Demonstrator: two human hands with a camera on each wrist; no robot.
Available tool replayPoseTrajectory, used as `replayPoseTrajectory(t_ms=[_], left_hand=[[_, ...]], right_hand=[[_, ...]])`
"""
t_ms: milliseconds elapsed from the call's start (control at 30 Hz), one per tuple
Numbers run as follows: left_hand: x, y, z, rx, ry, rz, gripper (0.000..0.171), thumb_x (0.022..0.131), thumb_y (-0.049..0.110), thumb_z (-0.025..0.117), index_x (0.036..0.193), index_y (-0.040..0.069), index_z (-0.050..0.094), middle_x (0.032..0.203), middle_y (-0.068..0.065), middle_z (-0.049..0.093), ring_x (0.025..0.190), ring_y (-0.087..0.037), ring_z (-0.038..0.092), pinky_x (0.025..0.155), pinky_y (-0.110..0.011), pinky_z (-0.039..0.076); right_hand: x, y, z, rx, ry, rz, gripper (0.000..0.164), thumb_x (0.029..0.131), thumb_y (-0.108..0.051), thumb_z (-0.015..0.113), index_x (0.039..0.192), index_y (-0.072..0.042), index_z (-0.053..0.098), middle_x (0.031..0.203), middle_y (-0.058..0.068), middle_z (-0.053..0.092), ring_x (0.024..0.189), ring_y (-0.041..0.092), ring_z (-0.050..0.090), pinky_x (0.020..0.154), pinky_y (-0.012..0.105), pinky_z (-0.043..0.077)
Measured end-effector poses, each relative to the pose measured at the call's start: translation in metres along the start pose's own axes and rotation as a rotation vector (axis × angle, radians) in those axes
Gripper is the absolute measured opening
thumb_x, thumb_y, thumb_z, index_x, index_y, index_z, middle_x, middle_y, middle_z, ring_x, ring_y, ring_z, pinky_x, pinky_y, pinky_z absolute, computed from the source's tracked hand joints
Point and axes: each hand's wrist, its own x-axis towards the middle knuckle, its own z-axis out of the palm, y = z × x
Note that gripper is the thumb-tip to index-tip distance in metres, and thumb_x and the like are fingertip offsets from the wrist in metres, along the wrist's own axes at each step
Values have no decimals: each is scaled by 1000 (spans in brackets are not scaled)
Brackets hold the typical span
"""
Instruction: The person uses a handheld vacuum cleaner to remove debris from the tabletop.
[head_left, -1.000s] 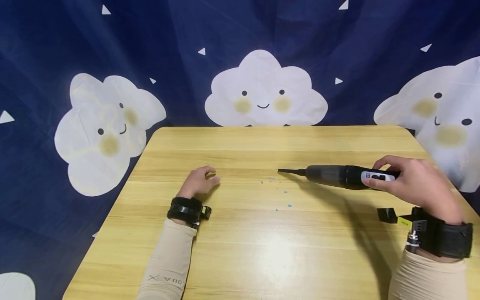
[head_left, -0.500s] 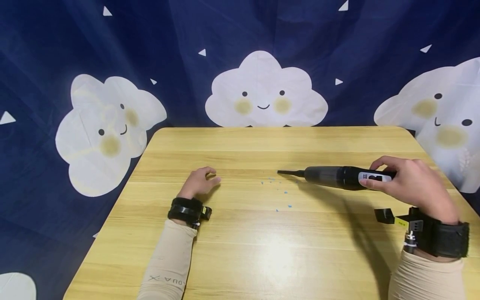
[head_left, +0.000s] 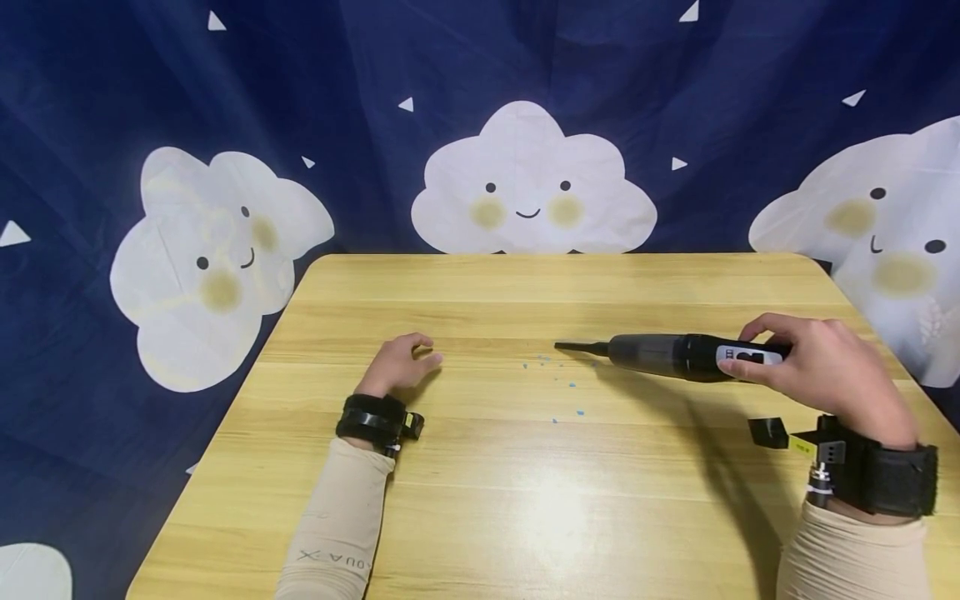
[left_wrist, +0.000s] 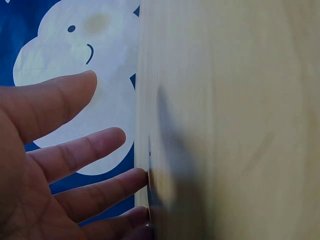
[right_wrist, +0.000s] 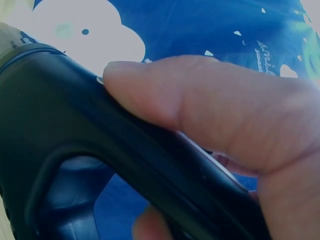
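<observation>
**Head view: right hand grips a handheld vacuum over the table, barely changed**

Head view shows the right hand [head_left: 821,367] curled round the rear handle of a black handheld vacuum [head_left: 675,354], thumb on its white switch panel, near the right edge of the tabletop [head_left: 540,517]. The vacuum is held just above the wood, roughly level, its thin nozzle pointing left toward the middle of the table. Against the frame a second ago the hand and vacuum have shifted only a touch; the nozzle tip sits in almost the same spot. A few small blue scraps [head_left: 570,386] lie just below and beside the nozzle tip, in the same places as before.

The left hand [head_left: 397,364] rests on the tabletop left of centre, fingers loosely relaxed and holding nothing, unmoved.

The right wrist view adds what the head view cannot: the thumb [right_wrist: 200,100] pressed flat along the vacuum's dark handle [right_wrist: 65,130], with a fingertip wrapping under it. The left wrist view shows the left hand's fingers [left_wrist: 75,155] spread apart and straight, their tips touching the wood. A dark blue backdrop with white clouds [head_left: 528,179] hangs behind the far edge.
</observation>
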Motion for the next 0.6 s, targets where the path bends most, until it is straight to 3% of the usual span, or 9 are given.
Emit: replayPoseTrajectory(t_ms=[600], left_hand=[[0,-1,0,13,-2,8,48,95,37,56,132,7,51,138,-23,49,125,-42,43,105,-57,36]], right_hand=[[0,0,0,6,-21,3,42,70,-49,79,93,-16,66,57,0,54,52,17,44,43,32,33]])
